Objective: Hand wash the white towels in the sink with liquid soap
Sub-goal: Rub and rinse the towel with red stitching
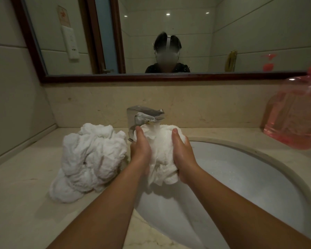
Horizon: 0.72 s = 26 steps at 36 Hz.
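While water runs from the faucet (147, 114), you hold the bunched towel (161, 153) right under its spout, above the sink (241, 177), with the stream landing on the top of the cloth.

- Your left hand (141, 150) clasps the towel's side nearer the faucet body. Its fingers lie close together and wrap against the cloth, tips pointing up toward the spout.
- Your right hand (182, 155) clasps the opposite side, away from the faucet body. Its fingers are together and curved round the bundle, and its skin looks wet.
- The towel is squeezed between both palms. Its top bulges out just below the spout, and its loose end hangs below your wrists over the basin.
- How the fingertips sit on the far side of the cloth cannot be made out.

The towel heap (90, 159), white and crumpled, lies on the counter (22, 203) left of the faucet, close beside your left hand. The soap bottle (293, 119), pink and blurred, stands well to the right of the faucet against the back wall. The mirror (79, 33) hangs above the faucet.
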Tool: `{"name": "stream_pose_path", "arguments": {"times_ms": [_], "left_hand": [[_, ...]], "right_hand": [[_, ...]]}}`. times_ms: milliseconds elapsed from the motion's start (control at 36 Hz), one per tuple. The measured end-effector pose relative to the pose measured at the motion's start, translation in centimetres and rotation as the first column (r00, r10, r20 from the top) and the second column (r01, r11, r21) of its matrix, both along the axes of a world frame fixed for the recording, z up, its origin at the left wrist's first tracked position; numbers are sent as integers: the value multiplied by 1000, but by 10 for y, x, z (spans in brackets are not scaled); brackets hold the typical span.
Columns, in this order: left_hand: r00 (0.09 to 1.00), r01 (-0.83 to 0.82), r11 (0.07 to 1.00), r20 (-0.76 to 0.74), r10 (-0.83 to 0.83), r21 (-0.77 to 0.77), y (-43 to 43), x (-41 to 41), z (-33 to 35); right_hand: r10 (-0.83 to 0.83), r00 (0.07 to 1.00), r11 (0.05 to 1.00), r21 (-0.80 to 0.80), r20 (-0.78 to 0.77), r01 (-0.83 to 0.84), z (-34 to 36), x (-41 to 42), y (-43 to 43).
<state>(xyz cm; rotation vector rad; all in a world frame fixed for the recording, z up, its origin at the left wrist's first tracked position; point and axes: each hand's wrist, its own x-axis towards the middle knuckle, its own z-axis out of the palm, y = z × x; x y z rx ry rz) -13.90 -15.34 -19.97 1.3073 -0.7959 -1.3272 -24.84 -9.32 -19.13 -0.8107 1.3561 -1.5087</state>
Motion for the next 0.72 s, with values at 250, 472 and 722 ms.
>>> {"name": "stream_pose_path", "arguments": {"times_ms": [250, 472, 722], "left_hand": [[1000, 19, 1000, -19, -19, -13, 10, -2, 8], [1000, 15, 1000, 18, -15, -16, 16, -2, 12], [998, 7, 1000, 60, -7, 0, 20, -3, 16]], "right_hand": [[8, 1000, 1000, 7, 20, -8, -5, -4, -3], [5, 1000, 1000, 7, -6, -5, -5, -3, -4], [-4, 1000, 1000, 19, -16, 5, -3, -3, -2]]}}
